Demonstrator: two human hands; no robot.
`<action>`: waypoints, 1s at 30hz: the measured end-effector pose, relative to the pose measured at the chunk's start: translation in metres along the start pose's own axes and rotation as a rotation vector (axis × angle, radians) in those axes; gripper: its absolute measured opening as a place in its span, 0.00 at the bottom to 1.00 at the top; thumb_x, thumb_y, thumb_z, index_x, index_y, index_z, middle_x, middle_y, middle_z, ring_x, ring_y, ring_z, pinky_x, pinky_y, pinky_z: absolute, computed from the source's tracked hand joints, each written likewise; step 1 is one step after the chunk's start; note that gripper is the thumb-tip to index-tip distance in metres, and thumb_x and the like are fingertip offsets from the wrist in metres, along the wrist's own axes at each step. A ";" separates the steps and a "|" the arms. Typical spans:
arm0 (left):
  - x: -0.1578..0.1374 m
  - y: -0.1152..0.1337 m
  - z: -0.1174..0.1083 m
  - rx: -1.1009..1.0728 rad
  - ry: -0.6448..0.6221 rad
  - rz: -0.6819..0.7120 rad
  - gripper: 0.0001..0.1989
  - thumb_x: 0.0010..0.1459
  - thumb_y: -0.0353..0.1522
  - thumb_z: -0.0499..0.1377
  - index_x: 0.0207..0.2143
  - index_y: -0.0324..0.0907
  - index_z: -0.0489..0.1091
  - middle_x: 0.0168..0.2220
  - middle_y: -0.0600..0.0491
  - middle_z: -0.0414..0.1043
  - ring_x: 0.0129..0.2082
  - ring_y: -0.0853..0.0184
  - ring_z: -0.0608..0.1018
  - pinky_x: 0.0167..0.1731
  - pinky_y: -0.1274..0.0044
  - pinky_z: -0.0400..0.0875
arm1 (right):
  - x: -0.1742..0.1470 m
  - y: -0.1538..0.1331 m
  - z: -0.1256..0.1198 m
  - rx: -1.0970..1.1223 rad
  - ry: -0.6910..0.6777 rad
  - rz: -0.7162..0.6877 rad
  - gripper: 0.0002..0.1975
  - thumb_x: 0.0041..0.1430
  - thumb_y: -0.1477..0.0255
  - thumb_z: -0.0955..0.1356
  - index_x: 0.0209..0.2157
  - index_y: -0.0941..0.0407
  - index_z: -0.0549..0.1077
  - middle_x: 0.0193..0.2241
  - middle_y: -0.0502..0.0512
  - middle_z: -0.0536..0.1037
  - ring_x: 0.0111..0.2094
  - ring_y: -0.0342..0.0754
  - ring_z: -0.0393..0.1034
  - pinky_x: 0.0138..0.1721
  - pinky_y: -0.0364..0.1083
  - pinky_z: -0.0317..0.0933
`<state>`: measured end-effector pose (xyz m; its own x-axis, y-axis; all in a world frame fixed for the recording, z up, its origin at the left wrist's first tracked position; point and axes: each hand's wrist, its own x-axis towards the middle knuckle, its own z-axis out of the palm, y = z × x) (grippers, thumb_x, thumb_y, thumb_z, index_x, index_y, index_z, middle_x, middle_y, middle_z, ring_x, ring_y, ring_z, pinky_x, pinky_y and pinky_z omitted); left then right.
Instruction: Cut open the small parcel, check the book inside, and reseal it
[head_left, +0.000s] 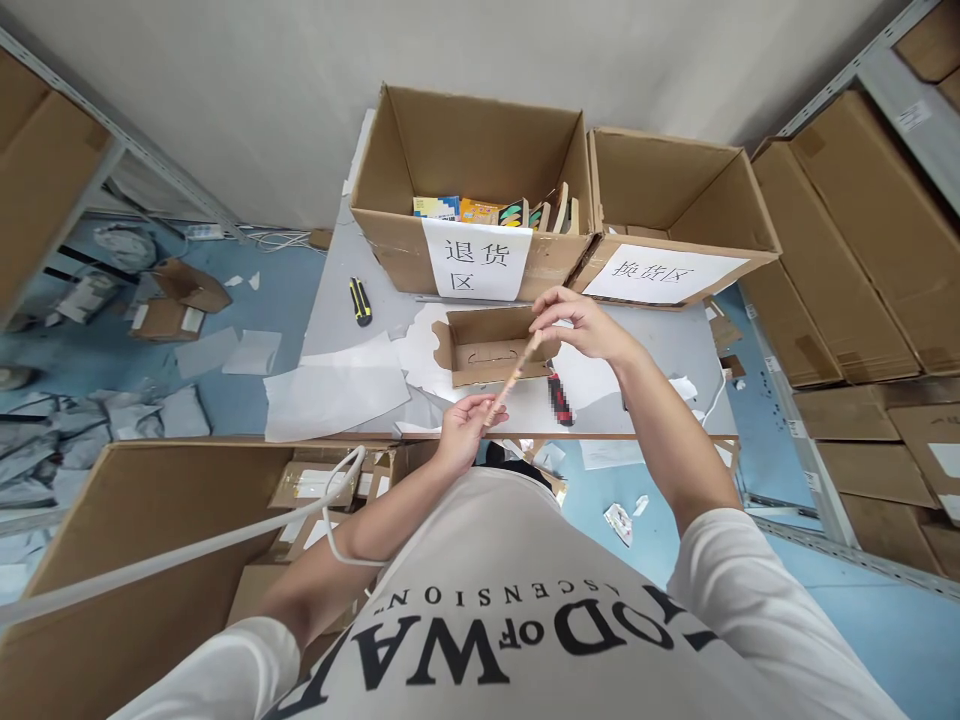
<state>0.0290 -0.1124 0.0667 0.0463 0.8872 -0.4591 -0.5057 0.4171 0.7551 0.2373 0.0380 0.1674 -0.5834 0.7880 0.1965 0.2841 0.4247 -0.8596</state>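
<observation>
Thin strip [514, 375], ends hidden in pinching left hand [466, 425] and right hand [574, 322]; runs diagonally, far end raised

White short-sleeved T-shirt [525, 560], black lettering
</observation>
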 end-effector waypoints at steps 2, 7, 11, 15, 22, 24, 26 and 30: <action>-0.001 0.003 0.001 0.010 -0.031 0.018 0.20 0.41 0.41 0.71 0.33 0.38 0.74 0.32 0.49 0.79 0.32 0.64 0.81 0.44 0.68 0.74 | 0.005 -0.005 -0.003 -0.020 0.028 0.040 0.13 0.51 0.58 0.73 0.32 0.53 0.81 0.36 0.55 0.76 0.39 0.49 0.71 0.41 0.49 0.67; -0.002 0.002 0.000 0.059 -0.096 -0.046 0.20 0.42 0.42 0.70 0.32 0.37 0.75 0.35 0.46 0.80 0.35 0.63 0.81 0.45 0.68 0.74 | 0.009 0.011 0.005 0.082 0.034 0.307 0.17 0.49 0.58 0.73 0.33 0.58 0.80 0.25 0.54 0.78 0.26 0.45 0.70 0.25 0.43 0.63; 0.001 -0.007 -0.003 0.070 -0.066 -0.089 0.22 0.40 0.47 0.70 0.29 0.37 0.74 0.31 0.48 0.79 0.31 0.64 0.81 0.43 0.68 0.74 | 0.006 0.030 0.017 0.166 0.043 0.451 0.17 0.49 0.58 0.72 0.32 0.59 0.80 0.22 0.53 0.78 0.21 0.43 0.68 0.20 0.41 0.59; 0.005 -0.010 -0.004 0.073 -0.056 -0.098 0.23 0.40 0.47 0.70 0.29 0.37 0.74 0.31 0.48 0.79 0.31 0.65 0.81 0.44 0.68 0.74 | 0.007 0.038 0.020 0.232 0.053 0.474 0.16 0.48 0.60 0.73 0.31 0.59 0.80 0.23 0.53 0.79 0.22 0.43 0.69 0.21 0.41 0.61; 0.012 -0.010 -0.005 0.124 -0.066 -0.062 0.23 0.42 0.49 0.68 0.28 0.38 0.74 0.29 0.49 0.78 0.29 0.67 0.80 0.42 0.70 0.74 | 0.011 0.038 0.003 0.276 -0.173 0.532 0.16 0.48 0.62 0.74 0.36 0.58 0.80 0.27 0.52 0.80 0.24 0.42 0.71 0.23 0.40 0.63; 0.015 -0.009 -0.005 0.127 -0.054 -0.043 0.23 0.43 0.49 0.68 0.30 0.38 0.74 0.30 0.49 0.78 0.29 0.67 0.80 0.42 0.69 0.74 | 0.015 0.033 -0.005 0.271 -0.225 0.532 0.15 0.47 0.63 0.75 0.34 0.59 0.79 0.27 0.53 0.80 0.25 0.42 0.71 0.23 0.39 0.63; 0.019 -0.007 -0.006 0.120 -0.039 -0.032 0.24 0.43 0.49 0.68 0.33 0.38 0.74 0.32 0.48 0.78 0.30 0.66 0.80 0.43 0.68 0.74 | 0.026 0.030 -0.017 0.269 -0.160 0.504 0.15 0.47 0.63 0.75 0.34 0.59 0.78 0.28 0.54 0.80 0.26 0.43 0.72 0.25 0.40 0.65; 0.026 -0.002 -0.014 0.139 0.005 -0.014 0.26 0.43 0.50 0.67 0.36 0.38 0.74 0.32 0.47 0.79 0.30 0.64 0.81 0.43 0.68 0.74 | 0.074 0.052 -0.052 0.239 0.265 0.357 0.15 0.55 0.62 0.71 0.37 0.60 0.75 0.32 0.57 0.79 0.33 0.47 0.75 0.31 0.45 0.70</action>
<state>0.0195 -0.0932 0.0467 0.0477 0.8801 -0.4724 -0.3811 0.4532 0.8058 0.2486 0.1417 0.1623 -0.2600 0.9646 -0.0429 0.2307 0.0190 -0.9728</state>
